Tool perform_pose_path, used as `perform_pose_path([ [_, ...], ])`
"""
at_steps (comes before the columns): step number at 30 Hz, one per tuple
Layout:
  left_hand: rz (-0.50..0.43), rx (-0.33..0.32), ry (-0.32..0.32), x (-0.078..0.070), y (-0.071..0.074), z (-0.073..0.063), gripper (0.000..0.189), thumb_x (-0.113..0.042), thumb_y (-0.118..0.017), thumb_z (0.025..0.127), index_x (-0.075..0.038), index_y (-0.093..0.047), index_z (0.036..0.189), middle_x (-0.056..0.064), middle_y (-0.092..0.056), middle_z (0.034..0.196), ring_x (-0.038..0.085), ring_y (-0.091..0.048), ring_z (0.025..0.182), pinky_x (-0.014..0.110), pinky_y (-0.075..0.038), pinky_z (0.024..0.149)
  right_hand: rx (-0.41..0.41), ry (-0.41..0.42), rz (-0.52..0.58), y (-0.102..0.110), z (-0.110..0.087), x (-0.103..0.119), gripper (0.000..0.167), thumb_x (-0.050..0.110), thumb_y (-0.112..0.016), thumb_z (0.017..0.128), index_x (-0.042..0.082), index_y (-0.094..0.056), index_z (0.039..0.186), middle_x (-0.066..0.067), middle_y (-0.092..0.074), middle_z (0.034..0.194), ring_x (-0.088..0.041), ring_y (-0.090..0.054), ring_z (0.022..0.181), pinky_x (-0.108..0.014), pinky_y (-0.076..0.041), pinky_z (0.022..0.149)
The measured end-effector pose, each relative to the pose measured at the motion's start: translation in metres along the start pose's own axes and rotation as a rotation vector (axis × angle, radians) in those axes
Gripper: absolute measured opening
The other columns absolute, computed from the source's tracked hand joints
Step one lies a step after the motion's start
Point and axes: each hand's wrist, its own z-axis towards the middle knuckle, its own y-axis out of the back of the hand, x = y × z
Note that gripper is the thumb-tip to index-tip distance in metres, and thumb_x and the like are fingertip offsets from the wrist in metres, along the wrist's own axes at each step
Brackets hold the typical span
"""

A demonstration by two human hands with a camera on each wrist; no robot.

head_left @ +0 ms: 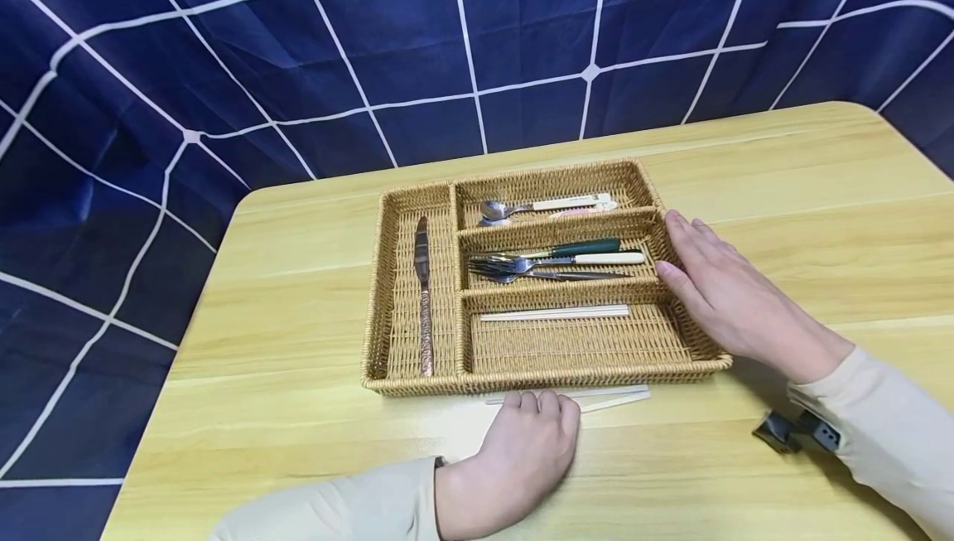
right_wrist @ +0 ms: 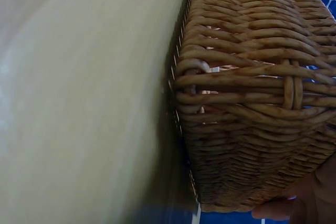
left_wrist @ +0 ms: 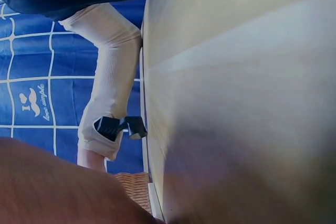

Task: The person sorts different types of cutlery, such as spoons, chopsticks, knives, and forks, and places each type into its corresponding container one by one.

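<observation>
A wicker cutlery tray [head_left: 417, 384] with compartments lies on the table. My right hand [head_left: 719, 292] rests against its right wall, fingers fairly straight along the outside and thumb at the rim; the right wrist view shows the woven wall [right_wrist: 252, 93] up close. Just in front of the tray, my left hand [head_left: 522, 458] is bent down over white chopsticks [head_left: 614, 393] on the table. Its fingertips are hidden, so I cannot tell whether they pinch a chopstick. One chopstick [left_wrist: 155, 200] shows beside that hand in the left wrist view.
A knife [head_left: 423, 276] lies in the left compartment, spoons [head_left: 507, 210] in the back one, forks [head_left: 522, 265] in the middle one. White chopsticks [head_left: 555, 313] lie in the front compartment. A blue checked cloth [head_left: 402, 44] hangs behind the wooden table [head_left: 291, 301].
</observation>
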Motion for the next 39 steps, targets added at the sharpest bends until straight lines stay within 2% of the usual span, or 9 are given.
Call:
perform_pose_path([
  [6,0.004,0.028,-0.083,0.003,-0.001,0.002,0.015,-0.027,-0.056,0.089,-0.014,-0.058,0.097,-0.008,-0.045,0.067,0.006,-0.050,0.058,0.020,-0.042,0.054,0.003,0.002,-0.002,0.000,0.000,0.000,0.064,0.032,-0.029,0.107,-0.001,0.000,0.153,-0.026,-0.004,0.157,-0.046,-0.003,0.143,-0.056,-0.004,0.116],
  [13,-0.026,-0.043,-0.199,0.005,-0.006,0.007,0.008,-0.028,-0.054,0.088,-0.022,-0.050,0.085,-0.010,-0.044,0.065,0.005,-0.044,0.053,0.019,-0.040,0.050,0.000,-0.001,0.006,-0.001,-0.001,0.000,0.064,0.032,-0.029,0.106,-0.001,-0.001,0.153,-0.026,-0.005,0.157,-0.046,-0.005,0.143,-0.057,-0.005,0.116],
  [19,-0.054,-0.069,-0.277,0.007,-0.005,0.012,0.009,-0.024,-0.050,0.090,-0.021,-0.048,0.081,-0.009,-0.044,0.069,0.004,-0.045,0.059,0.017,-0.045,0.055,-0.012,0.006,-0.003,-0.001,-0.002,0.001,0.064,0.033,-0.029,0.106,-0.001,-0.001,0.153,-0.024,-0.005,0.158,-0.045,-0.004,0.144,-0.056,-0.005,0.117],
  [21,-0.057,-0.104,-0.305,0.008,-0.004,0.012,0.008,-0.023,-0.047,0.090,-0.020,-0.047,0.082,-0.009,-0.044,0.072,0.005,-0.046,0.063,0.018,-0.046,0.061,-0.015,0.010,-0.007,-0.001,-0.002,0.001,0.064,0.032,-0.029,0.106,-0.001,-0.001,0.153,-0.024,-0.004,0.158,-0.045,-0.004,0.144,-0.056,-0.004,0.117],
  [24,-0.078,-0.206,-0.342,0.010,-0.002,0.012,0.010,-0.019,-0.041,0.091,-0.019,-0.047,0.082,-0.009,-0.042,0.072,0.006,-0.042,0.066,0.018,-0.043,0.065,-0.024,0.017,-0.014,-0.001,-0.002,0.000,0.063,0.032,-0.029,0.106,-0.002,-0.001,0.153,-0.023,-0.004,0.158,-0.044,-0.003,0.144,-0.055,-0.004,0.117],
  [27,-0.114,-0.303,-0.380,0.013,0.003,0.013,0.015,-0.017,-0.037,0.092,-0.019,-0.045,0.079,-0.010,-0.040,0.071,0.008,-0.038,0.066,0.020,-0.036,0.063,-0.035,0.028,-0.028,-0.001,-0.001,0.001,0.063,0.031,-0.029,0.106,-0.002,-0.002,0.153,-0.023,-0.004,0.158,-0.043,-0.003,0.144,-0.054,-0.003,0.117],
  [29,-0.124,-0.344,-0.406,0.016,0.007,0.014,0.018,-0.017,-0.035,0.093,-0.020,-0.044,0.078,-0.010,-0.039,0.070,0.008,-0.036,0.065,0.021,-0.032,0.060,-0.040,0.035,-0.037,0.000,-0.001,0.000,0.063,0.031,-0.029,0.106,-0.003,-0.002,0.152,-0.024,-0.004,0.158,-0.042,-0.003,0.145,-0.052,-0.002,0.118],
  [32,-0.143,-0.372,-0.416,0.024,0.015,0.018,0.020,-0.024,-0.036,0.096,-0.020,-0.046,0.078,-0.010,-0.043,0.072,0.009,-0.038,0.068,0.021,-0.033,0.062,-0.047,0.043,-0.049,0.000,-0.001,0.000,0.063,0.031,-0.029,0.106,-0.003,-0.003,0.152,-0.025,-0.005,0.158,-0.042,-0.003,0.145,-0.051,-0.001,0.118],
  [39,-0.143,-0.337,-0.360,0.049,0.032,0.026,0.018,-0.027,-0.040,0.096,-0.020,-0.050,0.084,-0.009,-0.050,0.079,0.011,-0.046,0.076,0.023,-0.039,0.068,-0.049,0.047,-0.064,-0.001,-0.001,0.001,0.064,0.031,-0.030,0.106,-0.005,-0.004,0.152,-0.026,-0.006,0.157,-0.041,-0.003,0.145,-0.050,-0.001,0.118],
])
